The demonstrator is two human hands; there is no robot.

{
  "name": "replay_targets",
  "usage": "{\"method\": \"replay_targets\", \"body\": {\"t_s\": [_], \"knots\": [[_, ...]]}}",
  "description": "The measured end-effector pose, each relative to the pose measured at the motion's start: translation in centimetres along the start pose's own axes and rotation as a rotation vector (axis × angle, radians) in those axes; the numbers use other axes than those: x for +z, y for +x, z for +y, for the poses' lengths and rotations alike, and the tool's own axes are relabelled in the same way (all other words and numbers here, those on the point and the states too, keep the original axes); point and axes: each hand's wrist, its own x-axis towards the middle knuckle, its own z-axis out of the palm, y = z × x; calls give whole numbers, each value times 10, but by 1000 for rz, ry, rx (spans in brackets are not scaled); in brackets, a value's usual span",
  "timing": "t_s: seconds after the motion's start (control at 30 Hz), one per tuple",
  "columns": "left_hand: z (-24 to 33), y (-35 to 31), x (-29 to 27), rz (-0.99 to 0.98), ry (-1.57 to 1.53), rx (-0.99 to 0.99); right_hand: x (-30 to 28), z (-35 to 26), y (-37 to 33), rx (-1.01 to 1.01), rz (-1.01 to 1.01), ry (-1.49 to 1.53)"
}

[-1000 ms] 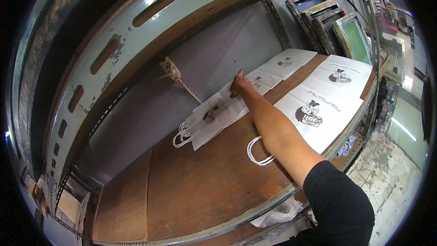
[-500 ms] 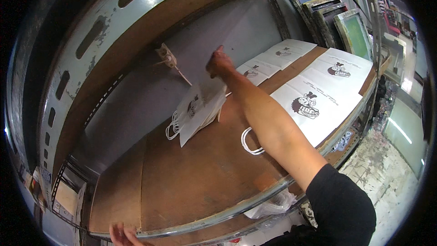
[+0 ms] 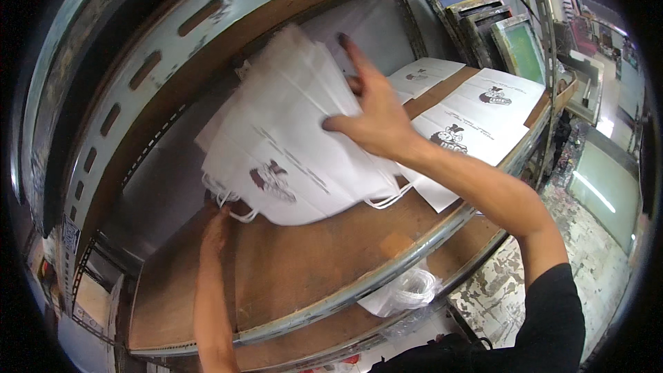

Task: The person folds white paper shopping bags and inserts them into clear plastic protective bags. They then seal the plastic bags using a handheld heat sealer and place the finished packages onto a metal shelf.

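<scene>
Several white paper bags (image 3: pixel 311 145) with a dark printed figure and white rope handles stand tilted up above the brown shelf board, fanned and partly blurred. My left hand (image 3: pixel 218 217) is closed at the handles at their lower left corner; its fingertips are partly hidden. My right hand (image 3: pixel 383 117) is beside their right edge, thumb and forefinger spread wide, the thumb over the front bag's face. Farther right, more printed bags (image 3: pixel 483 121) lie flat in a row along the shelf's front, and another bag (image 3: pixel 425 77) lies near the back wall.
A metal rim (image 3: pixel 331 304) edges the brown shelf board (image 3: pixel 290 276). Slotted metal beams (image 3: pixel 200 17) run overhead. Several framed screens (image 3: pixel 521 48) lean at the far right end. Bundled white cord (image 3: pixel 414 289) in plastic lies on the lower shelf.
The leaning bags have come up off the board and toward me. My left hand has moved from the front rim to their handles. My right hand has drawn back from the wall.
</scene>
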Motion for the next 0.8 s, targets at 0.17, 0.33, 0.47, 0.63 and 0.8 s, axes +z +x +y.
{"method": "replay_targets", "body": {"t_s": [0.17,0.33,0.47,0.63,0.8], "knots": [[-66,54,-8,-311,-177,-43,-43,22,-79,-165,-72,-87],[-80,72,-22,-441,-253,34,-29,-13,-102,-2,-118,-130],[-10,13,48,-539,-322,62,-35,-21,-106,79,40,-120],[60,-41,81,-258,-229,453,-65,-87,-112,-10,171,-13],[113,-169,103,-123,-26,467,-131,-161,-180,154,322,-161]]}}
